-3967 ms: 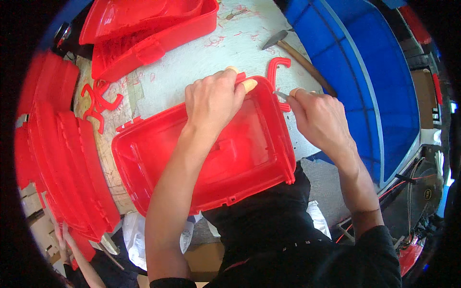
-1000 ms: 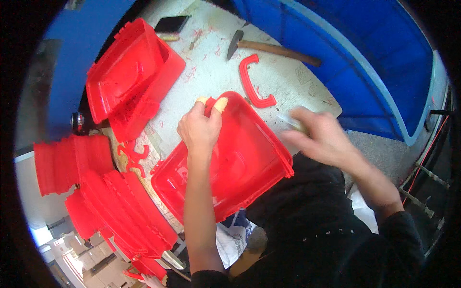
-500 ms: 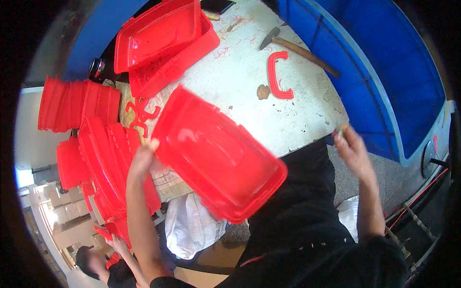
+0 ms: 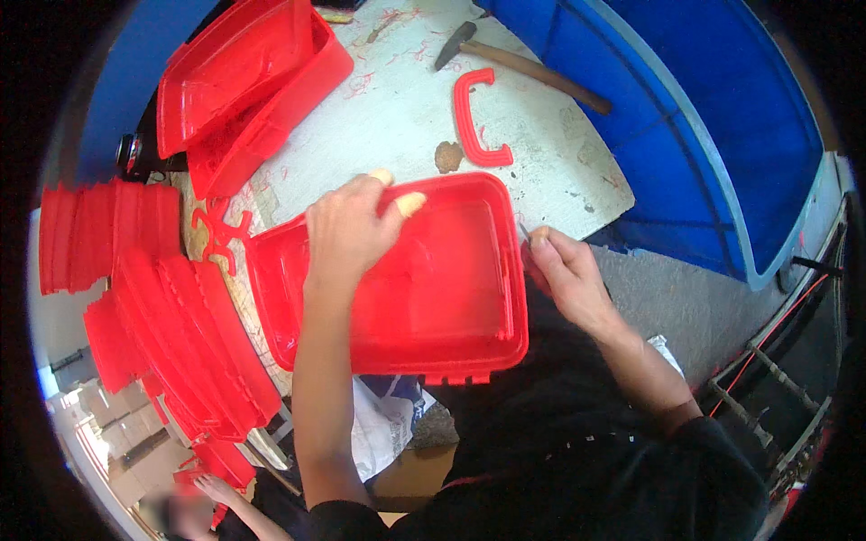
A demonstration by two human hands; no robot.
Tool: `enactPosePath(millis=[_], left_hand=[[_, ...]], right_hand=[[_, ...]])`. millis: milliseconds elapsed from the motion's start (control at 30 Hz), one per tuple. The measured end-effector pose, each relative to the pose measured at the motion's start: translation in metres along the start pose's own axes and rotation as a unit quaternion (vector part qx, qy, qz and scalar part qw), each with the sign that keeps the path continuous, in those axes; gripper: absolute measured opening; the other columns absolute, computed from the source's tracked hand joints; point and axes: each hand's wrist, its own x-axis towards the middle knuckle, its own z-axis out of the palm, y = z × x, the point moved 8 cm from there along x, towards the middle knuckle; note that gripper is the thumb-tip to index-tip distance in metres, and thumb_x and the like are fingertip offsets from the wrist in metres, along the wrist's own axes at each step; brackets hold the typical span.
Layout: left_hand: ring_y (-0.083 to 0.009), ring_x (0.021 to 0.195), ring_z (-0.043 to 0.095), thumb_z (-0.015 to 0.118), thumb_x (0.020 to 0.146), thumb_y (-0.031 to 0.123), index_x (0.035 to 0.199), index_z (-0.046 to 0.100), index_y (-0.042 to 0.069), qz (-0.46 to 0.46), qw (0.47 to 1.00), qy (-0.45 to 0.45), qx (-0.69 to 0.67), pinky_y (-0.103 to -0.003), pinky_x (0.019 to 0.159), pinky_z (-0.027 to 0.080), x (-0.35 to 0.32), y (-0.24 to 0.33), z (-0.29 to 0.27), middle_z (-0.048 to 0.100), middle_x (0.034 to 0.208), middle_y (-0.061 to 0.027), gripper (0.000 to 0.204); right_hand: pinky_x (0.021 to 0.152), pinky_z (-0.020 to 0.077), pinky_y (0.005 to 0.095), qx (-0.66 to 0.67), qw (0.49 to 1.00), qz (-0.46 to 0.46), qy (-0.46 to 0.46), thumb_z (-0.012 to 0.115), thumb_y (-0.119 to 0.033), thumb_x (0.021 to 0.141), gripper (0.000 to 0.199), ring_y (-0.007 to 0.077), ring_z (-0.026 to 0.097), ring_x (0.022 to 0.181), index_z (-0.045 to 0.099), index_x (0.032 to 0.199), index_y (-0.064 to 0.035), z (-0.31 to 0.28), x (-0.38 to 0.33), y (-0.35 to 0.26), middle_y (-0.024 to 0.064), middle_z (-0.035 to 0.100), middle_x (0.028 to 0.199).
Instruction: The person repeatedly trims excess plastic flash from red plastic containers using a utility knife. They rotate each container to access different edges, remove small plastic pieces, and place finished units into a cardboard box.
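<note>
Red tray point(image 4: 433, 288) back flat on table point(image 4: 406, 117); left hand point(image 4: 347, 230) atop; right hand point(image 4: 559, 275) beside.

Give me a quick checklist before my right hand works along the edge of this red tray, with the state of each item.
1. Left hand steadying the red tray: ok, it presses on the far rim.
2. Tray supported: not ok, its near part overhangs the worktable toward the body.
3. Right hand at the tray's right edge: ok.
4. Thin tool in the right hand: cannot tell what it is, too small.
5. Loose red handle and hammer clear of the tray: ok, both lie farther back on the table.
</note>
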Motion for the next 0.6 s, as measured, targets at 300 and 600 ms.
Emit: enactPosePath(millis=[300,600], left_hand=[[-0.0324,0.072,0.070,0.075,0.084,0.049,0.096,0.070,0.006,-0.076,0.997,0.002,0.009,-0.041,0.062,0.052,0.001,-0.018,0.003,0.073,0.084,-0.0147,0.045],[-0.0259,0.068,0.071,0.068,0.090,0.051,0.093,0.068,0.005,-0.081,0.995,-0.005,0.061,-0.037,0.054,0.051,0.003,-0.019,0.003,0.073,0.082,-0.0124,0.046]], right_hand=[[0.062,0.0421,0.0276,-0.012,1.000,-0.003,-0.009,0.046,-0.023,0.107,0.031,0.0080,0.047,0.067,0.059,0.089,-0.0012,0.007,0.029,-0.011,-0.0005,0.052,0.069],[0.062,0.0437,0.0311,-0.103,0.994,-0.002,-0.026,0.046,-0.021,0.107,0.030,0.0109,0.046,0.066,0.058,0.091,0.0002,0.008,-0.008,-0.010,0.0059,0.051,0.067]])
